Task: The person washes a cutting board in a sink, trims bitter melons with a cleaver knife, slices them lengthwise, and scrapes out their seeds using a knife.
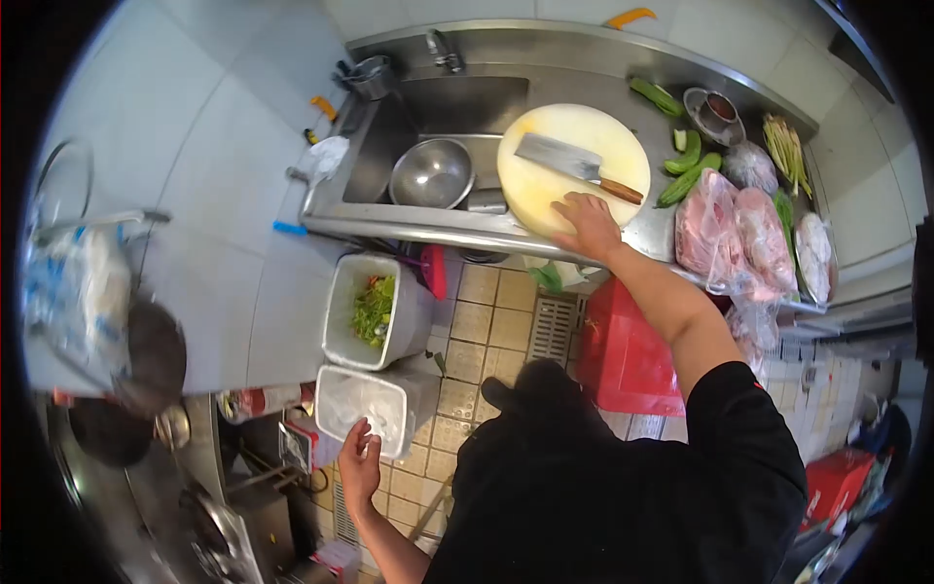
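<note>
My right hand (pixel 590 224) rests spread on the cutting board (pixel 584 127), near the cleaver (pixel 572 162) — my left hand (pixel 360 467) hangs slack by the bin (pixel 420 401).

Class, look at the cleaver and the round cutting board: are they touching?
Touching: the head view shows the cleaver lying flat on the round cutting board.

1 head cam, wide view, looks fwd/down over counter (pixel 584 88) & floor (pixel 477 323).
</note>
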A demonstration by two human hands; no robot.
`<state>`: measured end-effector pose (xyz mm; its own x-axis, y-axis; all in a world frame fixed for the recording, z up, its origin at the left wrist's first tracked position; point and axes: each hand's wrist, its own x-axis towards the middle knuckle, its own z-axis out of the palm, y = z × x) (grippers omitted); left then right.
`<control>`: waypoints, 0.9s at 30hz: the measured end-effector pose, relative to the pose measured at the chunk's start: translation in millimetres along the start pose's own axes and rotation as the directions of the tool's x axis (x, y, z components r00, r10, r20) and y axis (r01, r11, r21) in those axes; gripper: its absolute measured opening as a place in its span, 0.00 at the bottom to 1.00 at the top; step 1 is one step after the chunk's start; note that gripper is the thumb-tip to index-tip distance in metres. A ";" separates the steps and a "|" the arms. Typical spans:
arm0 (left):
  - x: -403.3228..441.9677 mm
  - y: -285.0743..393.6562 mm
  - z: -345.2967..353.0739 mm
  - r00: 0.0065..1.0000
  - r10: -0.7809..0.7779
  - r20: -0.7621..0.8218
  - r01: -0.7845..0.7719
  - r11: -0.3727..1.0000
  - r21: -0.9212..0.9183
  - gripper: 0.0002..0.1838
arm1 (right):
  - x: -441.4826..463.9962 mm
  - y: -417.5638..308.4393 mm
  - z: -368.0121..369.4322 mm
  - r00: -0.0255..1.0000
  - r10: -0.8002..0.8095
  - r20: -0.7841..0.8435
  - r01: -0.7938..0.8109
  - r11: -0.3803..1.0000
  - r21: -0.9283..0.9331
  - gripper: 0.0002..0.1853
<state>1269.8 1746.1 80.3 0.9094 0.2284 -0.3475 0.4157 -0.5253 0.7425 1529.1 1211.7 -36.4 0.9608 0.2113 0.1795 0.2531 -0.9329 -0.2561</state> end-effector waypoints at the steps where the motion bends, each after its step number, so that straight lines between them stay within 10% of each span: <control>1: 29.1 6.6 -5.6 0.999 0.015 0.052 -0.019 0.996 0.082 0.25 | 1.5 -1.6 3.1 1.000 0.019 -0.012 -0.019 1.000 -0.010 0.33; 13: 406.8 215.1 99.7 0.773 0.415 0.481 -0.370 0.909 -0.189 0.26 | 91.2 22.0 21.8 0.977 0.093 -0.194 -0.108 0.992 -0.069 0.33; 27: 830.1 376.0 285.7 0.867 0.244 0.434 -0.127 0.951 -0.281 0.37 | 197.4 39.4 27.7 0.898 0.395 -0.195 -0.393 0.918 0.048 0.31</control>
<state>2177.3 1504.1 -92.6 0.8844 -0.2859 -0.3690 0.2838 -0.2983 0.9113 1731.9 1224.8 -37.4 0.9406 -0.2350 0.2450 -0.1398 -0.9258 -0.3511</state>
